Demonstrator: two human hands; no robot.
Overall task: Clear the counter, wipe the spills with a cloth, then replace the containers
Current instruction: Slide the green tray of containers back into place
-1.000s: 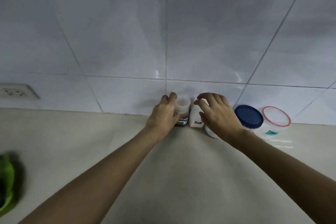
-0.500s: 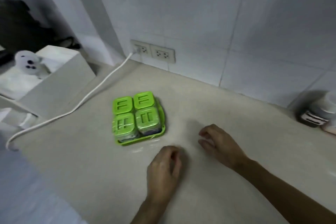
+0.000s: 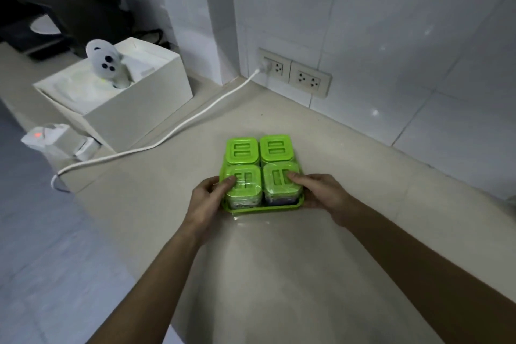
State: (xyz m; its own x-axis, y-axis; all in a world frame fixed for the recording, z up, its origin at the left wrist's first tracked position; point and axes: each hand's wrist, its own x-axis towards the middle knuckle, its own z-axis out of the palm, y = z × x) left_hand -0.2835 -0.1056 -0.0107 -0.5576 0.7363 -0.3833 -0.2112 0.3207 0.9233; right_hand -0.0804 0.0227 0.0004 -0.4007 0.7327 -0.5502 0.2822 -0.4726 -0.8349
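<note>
A green tray (image 3: 262, 209) holding several small clear jars with green lids (image 3: 242, 150) stands in the middle of the beige counter (image 3: 293, 274). My left hand (image 3: 208, 201) grips the tray's near left side, thumb on the near left lid. My right hand (image 3: 318, 193) grips the near right side, thumb on the near right lid. The set looks wrapped in clear film.
A white open box (image 3: 134, 109) with a white round device in it sits at the left. A white cable (image 3: 167, 134) runs from the wall sockets (image 3: 296, 74) across the counter's left part. The tiled wall runs behind; the counter edge drops off at the left.
The view swung left from the jars at the wall to the green set. Both hands moved forward from the bare counter and took hold of the tray's near sides.
</note>
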